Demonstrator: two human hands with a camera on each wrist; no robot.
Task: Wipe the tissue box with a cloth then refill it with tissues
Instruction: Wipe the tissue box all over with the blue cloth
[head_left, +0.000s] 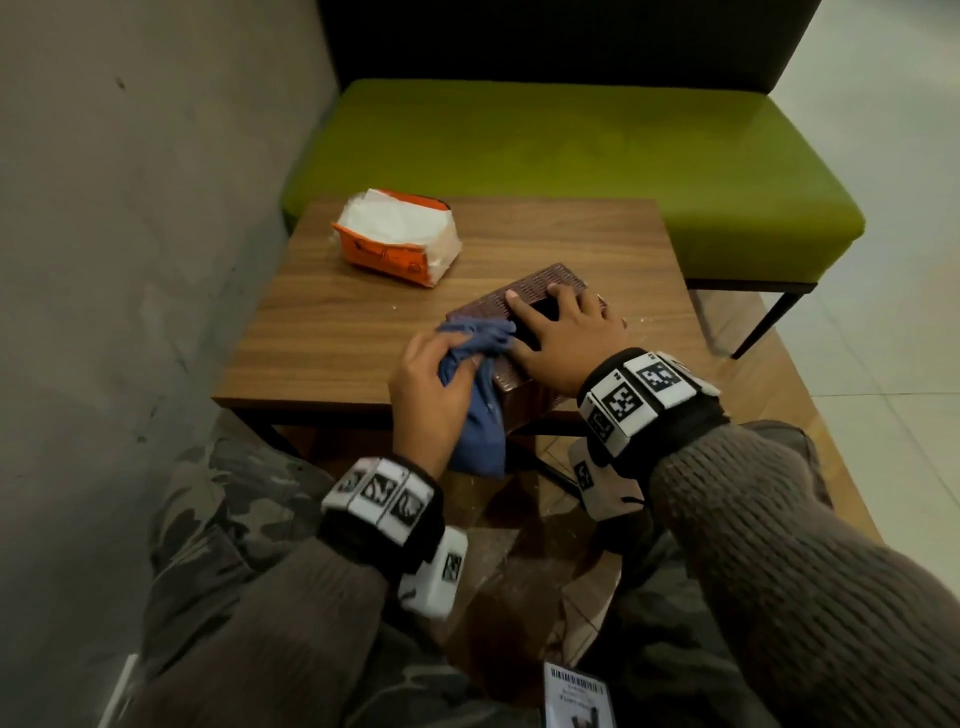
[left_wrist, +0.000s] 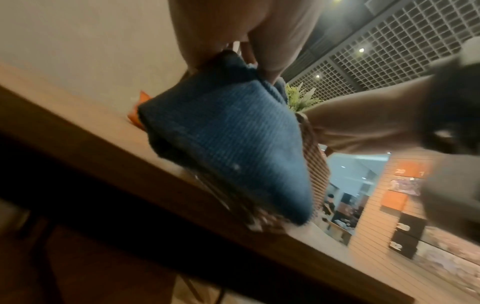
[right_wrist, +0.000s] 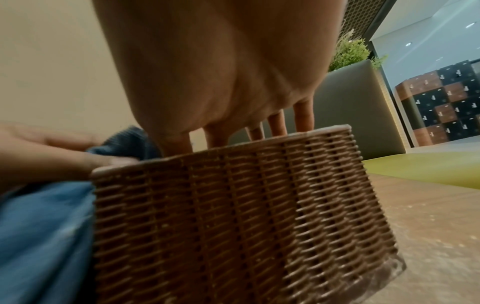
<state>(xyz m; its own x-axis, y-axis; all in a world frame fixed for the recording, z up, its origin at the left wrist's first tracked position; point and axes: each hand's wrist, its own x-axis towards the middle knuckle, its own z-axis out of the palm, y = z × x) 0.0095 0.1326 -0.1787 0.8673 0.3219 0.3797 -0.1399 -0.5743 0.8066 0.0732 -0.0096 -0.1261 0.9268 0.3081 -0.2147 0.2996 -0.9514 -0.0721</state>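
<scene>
I see the tissue box, a brown woven one, lying on the table close to the near edge and a little right of the middle. My right hand lies on its top with the fingers spread and straight, pressing down to keep it in place. My left hand has its fingers curled around the blue cloth and holds it against the near-left corner of the box; part of the cloth hangs over the table edge.

What could go wrong, in my judgement: the box stands very near to the edge, so a wiping stroke pulled toward me could drag it off if the right hand presses too lightly. The hanging part of the cloth can also catch on the table edge and pull loose from the left hand. The weave is rough and open, so the cloth may snag in it and only push dust into the gaps. I think the wiping is not yet finished, and the refill has not begun.

The long axis of the box runs diagonally, from near-left to far-right, and the far end points toward the green bench. The top face looks upward, under my right palm, so I cannot see the opening clearly. The pack of tissues, orange and already open, waits at the far-left part of the table, well apart from the box.
</scene>
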